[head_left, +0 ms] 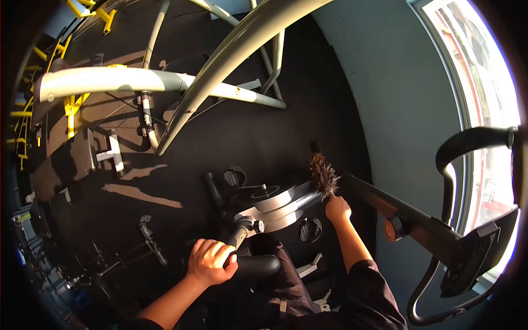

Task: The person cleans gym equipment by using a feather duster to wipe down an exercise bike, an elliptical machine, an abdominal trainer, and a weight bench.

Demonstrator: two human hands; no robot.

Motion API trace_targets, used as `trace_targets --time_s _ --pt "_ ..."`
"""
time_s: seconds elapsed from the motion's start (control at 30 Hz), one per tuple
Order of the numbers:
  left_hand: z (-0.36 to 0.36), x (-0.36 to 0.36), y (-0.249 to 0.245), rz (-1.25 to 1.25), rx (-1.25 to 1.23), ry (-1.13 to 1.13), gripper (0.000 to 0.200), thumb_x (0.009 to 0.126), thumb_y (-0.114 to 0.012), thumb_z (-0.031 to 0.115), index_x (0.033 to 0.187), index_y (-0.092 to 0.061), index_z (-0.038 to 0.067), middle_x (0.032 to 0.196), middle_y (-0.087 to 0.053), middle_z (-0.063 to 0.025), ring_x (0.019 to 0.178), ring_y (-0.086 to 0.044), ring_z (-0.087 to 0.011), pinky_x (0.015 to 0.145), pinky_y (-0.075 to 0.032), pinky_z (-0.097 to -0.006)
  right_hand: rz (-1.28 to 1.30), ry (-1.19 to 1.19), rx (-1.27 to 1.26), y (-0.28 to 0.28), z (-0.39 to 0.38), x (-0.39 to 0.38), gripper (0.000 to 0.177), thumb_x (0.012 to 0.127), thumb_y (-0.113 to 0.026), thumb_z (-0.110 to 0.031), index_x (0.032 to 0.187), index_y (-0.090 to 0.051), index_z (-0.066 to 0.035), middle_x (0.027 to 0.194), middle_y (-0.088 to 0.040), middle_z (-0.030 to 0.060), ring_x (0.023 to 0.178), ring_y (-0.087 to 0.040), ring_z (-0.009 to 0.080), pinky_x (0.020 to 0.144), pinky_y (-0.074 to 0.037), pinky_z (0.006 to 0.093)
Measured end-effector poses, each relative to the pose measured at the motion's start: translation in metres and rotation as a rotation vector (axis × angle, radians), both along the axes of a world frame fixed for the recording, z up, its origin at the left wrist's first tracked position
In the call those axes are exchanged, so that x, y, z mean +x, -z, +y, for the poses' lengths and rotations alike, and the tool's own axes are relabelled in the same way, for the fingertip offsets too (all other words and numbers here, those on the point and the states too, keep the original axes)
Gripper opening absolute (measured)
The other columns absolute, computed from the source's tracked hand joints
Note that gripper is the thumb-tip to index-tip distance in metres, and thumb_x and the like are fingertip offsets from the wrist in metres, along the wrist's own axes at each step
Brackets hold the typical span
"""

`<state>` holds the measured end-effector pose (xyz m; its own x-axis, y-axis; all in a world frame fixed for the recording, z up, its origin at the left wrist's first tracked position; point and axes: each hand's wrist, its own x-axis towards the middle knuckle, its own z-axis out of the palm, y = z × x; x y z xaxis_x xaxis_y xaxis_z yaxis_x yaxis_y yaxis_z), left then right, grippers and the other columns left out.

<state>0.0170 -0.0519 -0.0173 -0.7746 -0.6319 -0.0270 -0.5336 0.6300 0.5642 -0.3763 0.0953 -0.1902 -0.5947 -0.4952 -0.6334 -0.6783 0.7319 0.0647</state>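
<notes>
My right hand (pixel 337 209) is closed around the lower end of a brown feather duster (pixel 323 175), whose feathers lie against the frame of an exercise bike (pixel 275 209), near the foot of its dark upright post. My left hand (pixel 212 262) rests with curled fingers on the bike's black seat (pixel 258 266), at the seat's left end. Below the seat is a grey seat post (pixel 240 231) with a round knob. One pedal (pixel 311 230) shows to the right of the bike's body, another (pixel 235 176) to its left.
Pale curved tubes (pixel 220 60) of a large gym frame cross the upper view. At right are the bike's handlebar (pixel 448 165), its console (pixel 478 253), a wall (pixel 396 71) and a bright window (pixel 484 66). Yellow equipment (pixel 71 110) and a black bench (pixel 69 159) are at left.
</notes>
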Motion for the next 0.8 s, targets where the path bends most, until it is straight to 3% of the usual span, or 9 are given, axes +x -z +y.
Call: trace_targets --time_s 0.07,0.13,0.2,0.3,0.37,0.47,0.57,0.6,0.8 --pt "-0.001 0.002 -0.001 -0.064 0.009 -0.023 0.016 0.076 -0.068 0.025 0.086 -0.070 0.012 0.079 -0.065 -0.0014 0.078 -0.064 -0.0217 0.080 -0.047 -0.0375 -0.053 -0.143 0.103 0.025 -0.038 0.006 0.042 0.086 -0.048 -0.010 0.124 -0.067 -0.009 0.103 -0.070 0.0245 0.101 -0.068 0.0398 0.089 -0.055 0.0484" --pt "0.000 0.004 0.001 -0.032 0.015 -0.063 0.017 0.072 -0.069 0.024 0.083 -0.070 0.012 0.079 -0.066 -0.0015 0.081 -0.065 -0.0221 0.080 -0.047 -0.0379 -0.220 -0.418 0.159 0.049 -0.069 0.007 0.042 0.086 -0.047 -0.010 0.121 -0.070 -0.016 0.109 -0.070 0.0213 0.106 -0.067 0.0384 0.092 -0.054 0.0466" --pt "0.002 0.004 0.003 -0.048 0.028 -0.089 0.017 0.072 -0.069 0.024 0.083 -0.071 0.012 0.079 -0.066 -0.0010 0.082 -0.065 -0.0216 0.080 -0.047 -0.0377 -0.281 -0.540 0.233 0.086 -0.092 -0.014 0.043 0.085 -0.050 -0.014 0.121 -0.071 -0.026 0.112 -0.069 0.0206 0.108 -0.067 0.0377 0.094 -0.054 0.0461" --pt "-0.001 0.005 0.002 -0.068 0.021 -0.071 0.017 0.072 -0.069 0.025 0.083 -0.071 0.012 0.079 -0.066 0.0000 0.082 -0.064 -0.0207 0.081 -0.047 -0.0372 -0.064 -0.236 0.347 0.101 -0.120 -0.047 0.033 0.087 -0.059 -0.019 0.116 -0.073 -0.010 0.118 -0.071 0.0133 0.115 -0.066 0.0311 0.093 -0.055 0.0404" --pt "0.001 0.004 0.002 -0.079 0.030 -0.069 0.017 0.072 -0.069 0.025 0.083 -0.072 0.013 0.079 -0.066 0.0005 0.081 -0.064 -0.0204 0.081 -0.046 -0.0368 0.073 -0.289 0.459 0.123 -0.121 -0.073 0.030 0.095 -0.057 -0.024 0.119 -0.072 -0.012 0.124 -0.070 0.0084 0.114 -0.068 0.0235 0.088 -0.058 0.0373" --pt "-0.001 0.002 0.002 -0.112 0.048 -0.079 0.018 0.072 -0.068 0.027 0.082 -0.072 0.013 0.079 -0.066 0.0011 0.081 -0.064 -0.0198 0.081 -0.046 -0.0366 0.169 -0.187 0.464 0.154 -0.113 -0.102 0.030 0.092 -0.062 -0.021 0.118 -0.072 -0.011 0.125 -0.069 0.0108 0.116 -0.067 0.0281 0.090 -0.058 0.0399" --pt "0.000 0.000 0.000 -0.138 0.043 -0.089 0.019 0.071 -0.068 0.029 0.082 -0.072 0.013 0.079 -0.066 0.0012 0.081 -0.064 -0.0198 0.080 -0.046 -0.0366 0.066 -0.273 0.469 0.143 -0.104 -0.107 0.033 0.092 -0.062 -0.022 0.122 -0.070 -0.009 0.128 -0.067 0.0125 0.118 -0.065 0.0301 0.092 -0.057 0.0414" --pt "0.000 0.000 0.000 -0.138 0.038 -0.092 0.019 0.071 -0.069 0.029 0.082 -0.072 0.013 0.079 -0.066 0.0012 0.081 -0.064 -0.0199 0.081 -0.046 -0.0367 0.110 -0.161 0.453 0.140 -0.102 -0.109 0.035 0.091 -0.063 -0.022 0.123 -0.069 -0.009 0.129 -0.066 0.0128 0.118 -0.065 0.0305 0.094 -0.056 0.0418" --pt "-0.004 0.001 0.000 -0.138 0.056 -0.082 0.020 0.071 -0.068 0.030 0.082 -0.072 0.013 0.079 -0.066 0.0009 0.081 -0.064 -0.0207 0.081 -0.047 -0.0374 0.136 -0.395 0.385 0.161 -0.076 -0.117 0.032 0.088 -0.062 -0.018 0.117 -0.072 -0.008 0.123 -0.069 0.0137 0.111 -0.068 0.0304 0.091 -0.057 0.0395"
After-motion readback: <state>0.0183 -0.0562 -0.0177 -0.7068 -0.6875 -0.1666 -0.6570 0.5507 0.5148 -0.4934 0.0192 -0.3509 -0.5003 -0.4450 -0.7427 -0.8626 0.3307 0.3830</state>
